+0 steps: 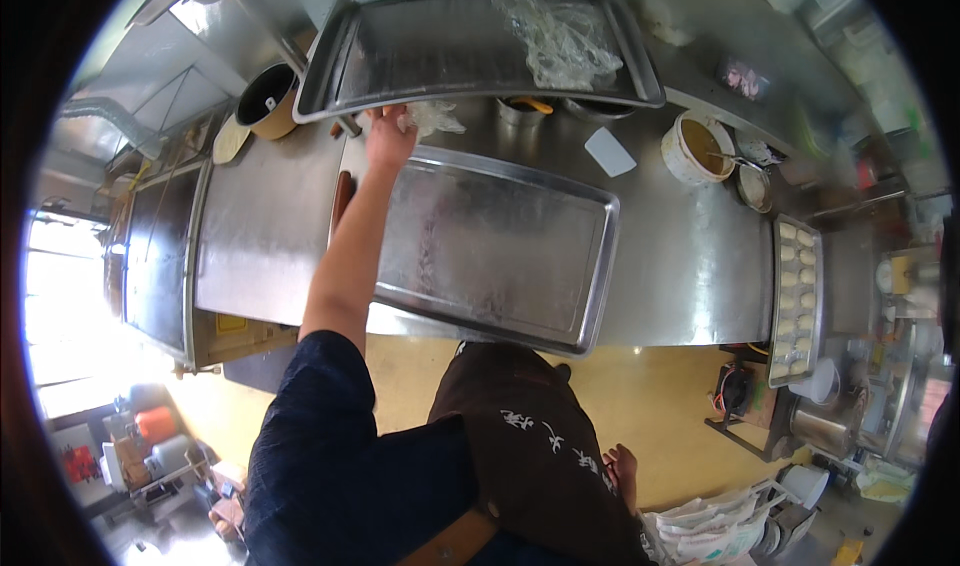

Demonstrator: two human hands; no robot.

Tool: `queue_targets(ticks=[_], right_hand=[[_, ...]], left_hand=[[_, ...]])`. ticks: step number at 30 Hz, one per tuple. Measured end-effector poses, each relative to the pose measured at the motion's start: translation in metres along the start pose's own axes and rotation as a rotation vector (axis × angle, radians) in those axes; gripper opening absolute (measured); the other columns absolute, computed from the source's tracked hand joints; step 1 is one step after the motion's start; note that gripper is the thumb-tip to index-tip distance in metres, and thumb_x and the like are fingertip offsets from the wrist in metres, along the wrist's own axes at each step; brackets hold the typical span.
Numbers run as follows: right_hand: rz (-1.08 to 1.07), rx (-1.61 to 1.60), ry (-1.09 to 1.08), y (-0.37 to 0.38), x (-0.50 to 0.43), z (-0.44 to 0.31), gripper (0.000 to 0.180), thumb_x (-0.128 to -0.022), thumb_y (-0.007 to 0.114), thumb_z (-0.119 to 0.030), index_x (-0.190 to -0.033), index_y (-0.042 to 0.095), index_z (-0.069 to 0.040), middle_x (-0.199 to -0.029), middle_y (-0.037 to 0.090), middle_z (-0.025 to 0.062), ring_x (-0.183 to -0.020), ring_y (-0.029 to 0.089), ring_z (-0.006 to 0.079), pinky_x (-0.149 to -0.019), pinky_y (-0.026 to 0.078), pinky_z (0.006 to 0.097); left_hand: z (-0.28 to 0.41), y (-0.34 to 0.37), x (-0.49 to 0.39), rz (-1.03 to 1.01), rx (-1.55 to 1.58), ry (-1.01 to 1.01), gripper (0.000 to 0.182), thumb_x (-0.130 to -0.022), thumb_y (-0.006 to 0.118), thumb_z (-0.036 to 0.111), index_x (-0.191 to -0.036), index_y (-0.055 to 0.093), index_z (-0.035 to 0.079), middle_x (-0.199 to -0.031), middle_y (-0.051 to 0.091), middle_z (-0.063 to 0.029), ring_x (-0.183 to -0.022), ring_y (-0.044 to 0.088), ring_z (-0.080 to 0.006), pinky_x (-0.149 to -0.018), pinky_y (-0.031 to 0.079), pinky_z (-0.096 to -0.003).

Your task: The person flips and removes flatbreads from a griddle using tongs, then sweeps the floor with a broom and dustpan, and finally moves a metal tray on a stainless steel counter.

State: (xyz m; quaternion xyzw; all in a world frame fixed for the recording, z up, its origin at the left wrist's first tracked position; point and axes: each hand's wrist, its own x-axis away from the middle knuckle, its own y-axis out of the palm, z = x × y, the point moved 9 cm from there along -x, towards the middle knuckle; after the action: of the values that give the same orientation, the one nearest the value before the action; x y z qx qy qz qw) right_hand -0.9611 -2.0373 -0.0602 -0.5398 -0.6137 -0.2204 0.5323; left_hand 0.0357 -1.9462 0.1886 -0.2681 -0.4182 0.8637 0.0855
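Note:
My left hand (391,137) reaches forward over the steel worktop to a crumpled clear plastic sheet (435,118), just under the front edge of a raised metal tray (480,101). Its fingertips are partly hidden by that tray, so its grip is unclear. More crumpled clear plastic (562,48) lies in the raised tray. My right hand (621,470) hangs low beside the dark apron, its fingers curled; whether it holds anything cannot be made out. Before me, a large rectangular metal tray (495,243) rests on the worktop, its near corner over the edge.
A white scraper (610,152) and a tub of brownish contents (697,147) stand right of the tray. Farther right is a tray of pale dough pieces (796,300). A dark-lined round pot (268,102) stands back left. A metal pot (523,112) is under the raised tray.

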Motion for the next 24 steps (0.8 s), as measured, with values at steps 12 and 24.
queue_targets(ticks=[12, 24], right_hand=[[-0.115, 0.069, -0.091, 0.087, 0.062, 0.027, 0.036, -0.098, 0.057, -0.026, -0.127, 0.061, -0.006, -0.094, 0.065, 0.0061, -0.076, 0.068, 0.0209, -0.057, 0.049, 0.0341], [0.027, 0.659, -0.596, 0.102, 0.014, 0.051, 0.030, -0.098, 0.050, -0.028, -0.099, 0.069, -0.005, -0.083, 0.068, 0.0125, -0.081, 0.066, 0.0294, -0.075, 0.051, 0.0375]], left_hand=[[-0.033, 0.038, -0.060, -0.141, -0.020, 0.143, 0.054, -0.096, 0.052, 0.049, -0.127, 0.064, 0.006, -0.127, 0.066, -0.0179, -0.124, 0.058, -0.0323, -0.105, 0.046, -0.0464], [0.004, 0.021, -0.062, -0.254, 1.541, -0.563, 0.058, -0.096, 0.051, 0.056, -0.138, 0.056, 0.017, -0.137, 0.059, -0.0098, -0.124, 0.058, -0.0310, -0.100, 0.050, -0.0497]])
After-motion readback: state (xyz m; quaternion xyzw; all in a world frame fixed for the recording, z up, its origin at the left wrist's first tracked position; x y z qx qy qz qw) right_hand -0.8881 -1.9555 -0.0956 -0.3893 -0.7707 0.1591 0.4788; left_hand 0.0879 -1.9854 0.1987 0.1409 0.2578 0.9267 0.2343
